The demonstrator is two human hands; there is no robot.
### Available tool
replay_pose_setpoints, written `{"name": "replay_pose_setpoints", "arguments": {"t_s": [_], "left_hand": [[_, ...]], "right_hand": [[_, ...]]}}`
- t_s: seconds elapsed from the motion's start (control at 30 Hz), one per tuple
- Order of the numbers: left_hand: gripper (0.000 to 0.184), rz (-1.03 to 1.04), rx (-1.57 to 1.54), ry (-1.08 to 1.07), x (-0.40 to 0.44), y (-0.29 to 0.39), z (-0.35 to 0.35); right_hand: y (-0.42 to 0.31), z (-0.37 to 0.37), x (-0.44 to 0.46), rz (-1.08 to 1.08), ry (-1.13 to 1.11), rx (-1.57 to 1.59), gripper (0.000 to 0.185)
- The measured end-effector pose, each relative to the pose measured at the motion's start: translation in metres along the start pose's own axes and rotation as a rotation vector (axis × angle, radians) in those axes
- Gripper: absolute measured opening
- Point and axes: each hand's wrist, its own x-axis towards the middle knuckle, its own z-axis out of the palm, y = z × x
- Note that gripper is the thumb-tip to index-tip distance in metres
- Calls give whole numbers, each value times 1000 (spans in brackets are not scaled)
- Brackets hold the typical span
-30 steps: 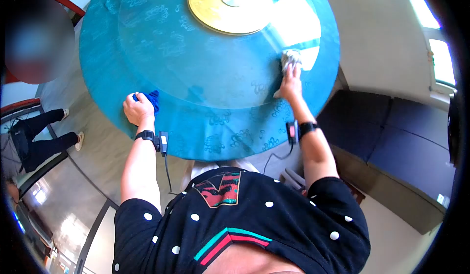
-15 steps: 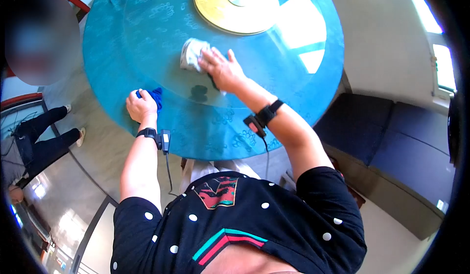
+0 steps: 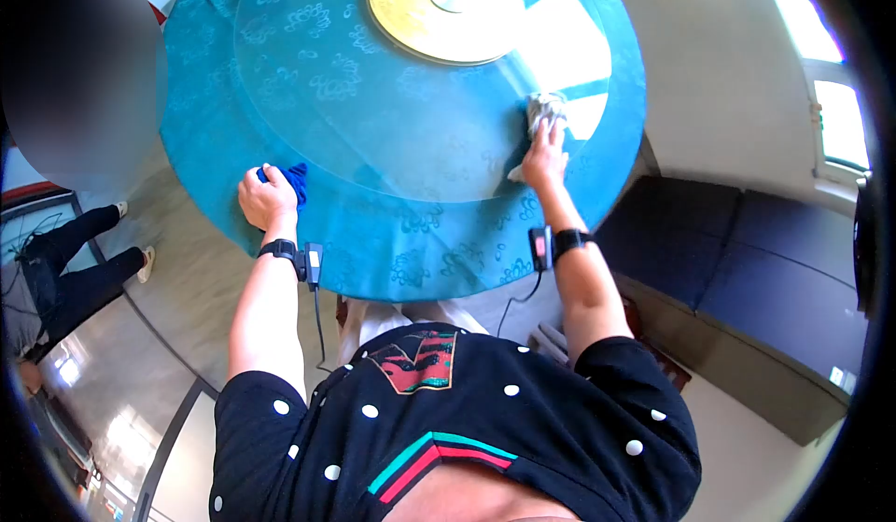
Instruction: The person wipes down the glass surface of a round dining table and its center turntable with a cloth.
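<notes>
A round table with a teal patterned cloth [image 3: 411, 242] carries a clear glass disc [image 3: 373, 139] and a round gold piece [image 3: 401, 18] at its far middle. My left hand [image 3: 266, 197] is closed around a dark blue cloth [image 3: 296, 182] at the table's left front edge. On the right part of the glass, my right hand [image 3: 545, 156] presses on a crumpled grey-white cloth [image 3: 545, 110], beside the bright window reflection. Its fingers lie over the cloth's near side.
Dark padded seats [image 3: 775, 279] stand at the right, below a window [image 3: 840, 121]. Another person's dark-trousered legs [image 3: 93, 251] show at the left, near a framed glossy surface [image 3: 121, 382].
Since half a second ago, my right hand has swept the grey-white cloth from the middle of the glass to the right. My left hand has stayed on the blue cloth.
</notes>
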Motion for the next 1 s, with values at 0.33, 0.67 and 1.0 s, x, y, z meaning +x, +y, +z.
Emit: {"name": "replay_pose_setpoints", "arguments": {"t_s": [0.33, 0.67, 1.0], "left_hand": [[63, 26, -41, -19, 1, -2, 3], [60, 82, -64, 29, -1, 5, -4], [54, 105, -59, 66, 0, 1, -3]], "right_hand": [[-92, -5, -86, -324, -71, -5, 64], [-141, -11, -72, -891, -168, -1, 62], [-210, -10, 44, -691, -29, 111, 55]]}}
